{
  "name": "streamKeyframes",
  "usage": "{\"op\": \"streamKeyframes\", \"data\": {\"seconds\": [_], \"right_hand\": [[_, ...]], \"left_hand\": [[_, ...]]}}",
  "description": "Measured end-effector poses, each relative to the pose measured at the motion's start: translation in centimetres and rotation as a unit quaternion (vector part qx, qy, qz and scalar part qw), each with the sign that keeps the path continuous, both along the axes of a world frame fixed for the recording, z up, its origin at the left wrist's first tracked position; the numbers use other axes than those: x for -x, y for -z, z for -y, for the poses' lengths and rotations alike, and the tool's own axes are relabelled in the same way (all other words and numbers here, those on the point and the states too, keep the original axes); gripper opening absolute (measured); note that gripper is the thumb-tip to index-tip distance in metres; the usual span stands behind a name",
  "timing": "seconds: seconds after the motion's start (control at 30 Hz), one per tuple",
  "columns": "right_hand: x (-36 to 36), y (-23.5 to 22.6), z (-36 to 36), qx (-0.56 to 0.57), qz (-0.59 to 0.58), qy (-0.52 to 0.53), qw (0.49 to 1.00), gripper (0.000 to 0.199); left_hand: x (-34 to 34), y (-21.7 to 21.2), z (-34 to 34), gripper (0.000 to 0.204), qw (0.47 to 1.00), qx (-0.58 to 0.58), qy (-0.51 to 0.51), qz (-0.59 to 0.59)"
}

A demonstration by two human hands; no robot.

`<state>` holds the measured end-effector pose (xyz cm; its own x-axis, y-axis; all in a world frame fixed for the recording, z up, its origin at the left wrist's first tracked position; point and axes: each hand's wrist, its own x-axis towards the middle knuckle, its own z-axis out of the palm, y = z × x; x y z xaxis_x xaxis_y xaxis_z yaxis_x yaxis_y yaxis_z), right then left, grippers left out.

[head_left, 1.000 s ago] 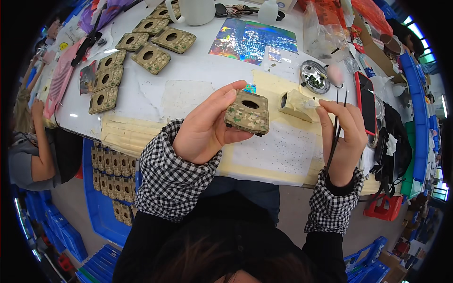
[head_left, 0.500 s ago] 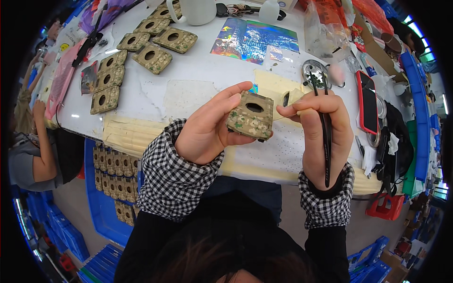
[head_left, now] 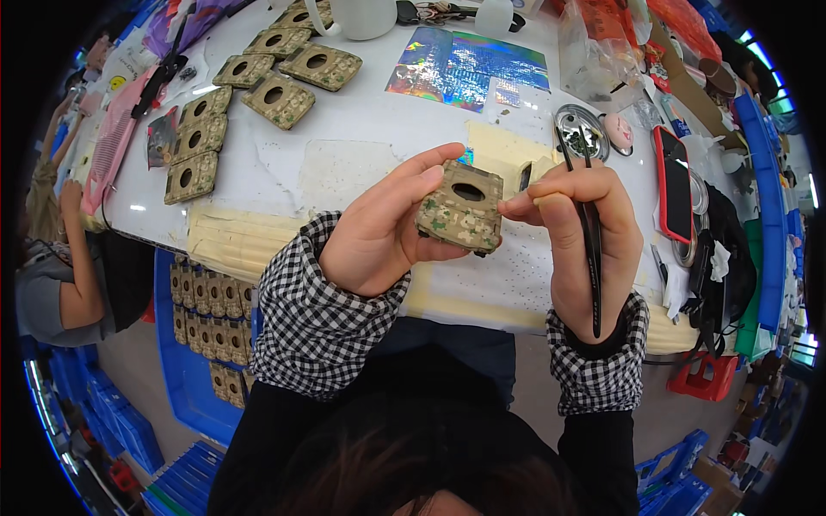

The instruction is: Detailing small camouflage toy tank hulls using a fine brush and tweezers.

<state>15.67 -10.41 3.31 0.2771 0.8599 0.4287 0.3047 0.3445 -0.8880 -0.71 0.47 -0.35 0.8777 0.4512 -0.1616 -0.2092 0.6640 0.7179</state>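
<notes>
My left hand (head_left: 370,236) is closed on a camouflage-patterned, box-like part (head_left: 460,222) with an oval hole in its upper face, held tilted above the table edge. My right hand (head_left: 598,228) has black tweezers (head_left: 594,279) tucked between its fingers, their tips pointing away from me. Its index finger and thumb come close together beside the part's right edge, the index fingertip at or very near that edge. Whether something small sits between those fingertips is too fine to see. Beyond the tweezer tips lies a round metal dish (head_left: 594,148) with small dark bits in it.
Several similar camouflage parts (head_left: 280,101) lie at the far left, and more fill a blue bin (head_left: 194,404) below. Shiny holographic sheets (head_left: 469,69), a white mug (head_left: 366,19), a pink round object (head_left: 618,131) and a red-cased phone (head_left: 674,185) are on the table (head_left: 258,159). Someone sits at left.
My right fingertips have moved left to the part's edge; a thin strand seen between them and the part before is no longer visible. The part has tilted slightly in my left hand.
</notes>
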Motion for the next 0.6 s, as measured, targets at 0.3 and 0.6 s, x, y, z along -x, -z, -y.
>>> {"op": "streamKeyframes", "data": {"seconds": [0.3,0.6], "right_hand": [[0.01,-0.04,-0.06,0.002,0.006,0.007,1.0,0.004],[0.01,-0.07,-0.03,0.003,-0.031,-0.012,0.999,0.007]], "left_hand": [[0.0,-0.17,0.05,0.055,1.0,-0.003,-0.003,-0.011],[-0.07,0.0,0.09,0.055,1.0,-0.006,-0.009,-0.007]]}}
